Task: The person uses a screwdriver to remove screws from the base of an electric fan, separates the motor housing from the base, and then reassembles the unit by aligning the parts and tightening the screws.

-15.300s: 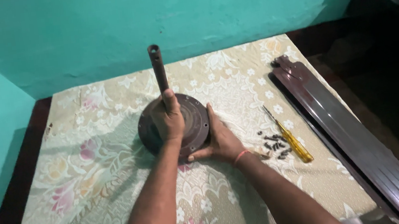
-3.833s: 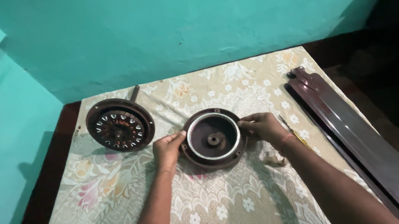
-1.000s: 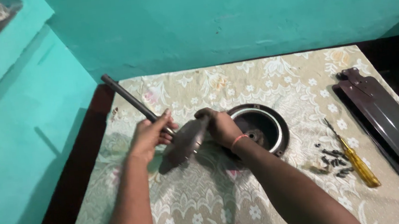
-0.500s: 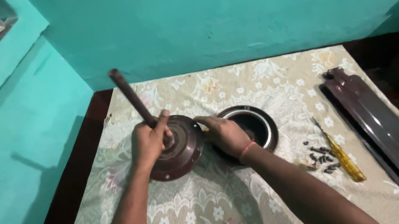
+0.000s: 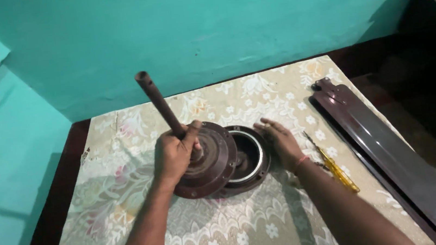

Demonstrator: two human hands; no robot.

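Note:
My left hand [image 5: 174, 154] grips the brown metal rod [image 5: 159, 103] where it meets a round brown motor disc [image 5: 209, 162]. The rod points up and to the left. The disc is tilted and partly overlaps an open round brown housing [image 5: 249, 160] with a pale inner ring, which lies on the cloth. My right hand [image 5: 280, 141] rests flat against the right rim of that housing, fingers together.
A floral cloth [image 5: 129, 204] covers the dark table. A yellow-handled screwdriver [image 5: 337, 169] lies right of my right wrist. Long dark brown fan blades [image 5: 391, 157] lie along the right edge. Teal walls [image 5: 191, 27] close the back and left.
The disc with its rod has moved right, over the open housing. My right hand has shifted from the housing's left side to its right rim. The view has swung right.

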